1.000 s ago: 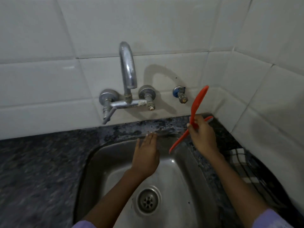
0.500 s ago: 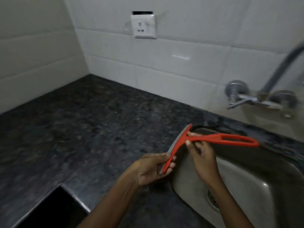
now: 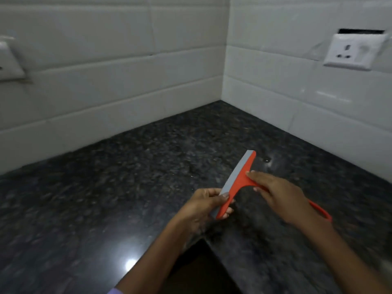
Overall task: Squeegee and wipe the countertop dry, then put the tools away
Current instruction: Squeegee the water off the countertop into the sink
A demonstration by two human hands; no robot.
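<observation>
Squeegee [image 3: 237, 183] is held above the dark surface [image 3: 106, 177] near the corner: blade end pinched by left hand [image 3: 203, 206], handle gripped by right hand [image 3: 282, 198]. Streaks may be left if the blade is set down tilted.

Lilac sleeve [image 3: 115, 291], bare forearms

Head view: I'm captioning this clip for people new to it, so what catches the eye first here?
The orange squeegee with its grey blade, at centre, held over the dark speckled countertop. The left hand pinches the blade's near end and the right hand grips the handle. Behind, white tiled walls meet in a corner, with a white socket at upper right.
</observation>
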